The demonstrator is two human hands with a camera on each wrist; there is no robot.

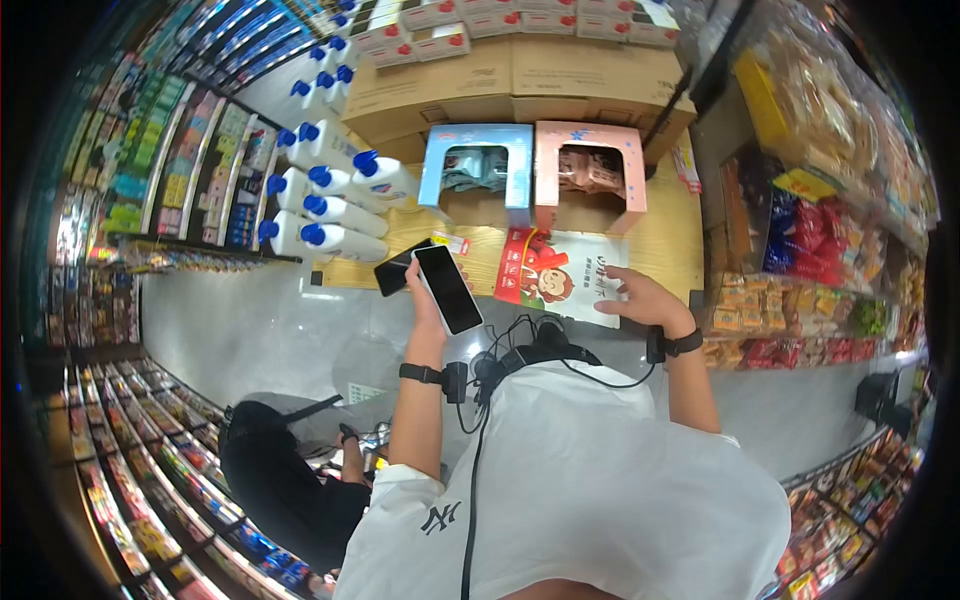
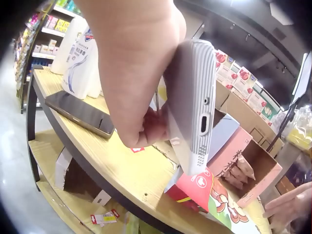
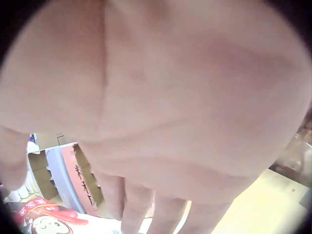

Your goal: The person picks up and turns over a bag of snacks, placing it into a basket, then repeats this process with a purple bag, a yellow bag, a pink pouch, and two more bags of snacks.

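Observation:
My left hand grips a smartphone in a white ribbed case, its dark screen turned up in the head view. The left wrist view shows the end of that phone with its charging port. Under and behind it, a second black phone lies flat at the table's edge. My right hand holds nothing, its fingers extended over the right side of a red and white package printed with a cartoon monkey. In the right wrist view the palm covers most of the picture.
Blue and pink open-front boxes with small packets stand behind the package. White pump bottles crowd the table's left side. Large cartons rise at the back, and bagged snacks hang at right. Another person is at lower left.

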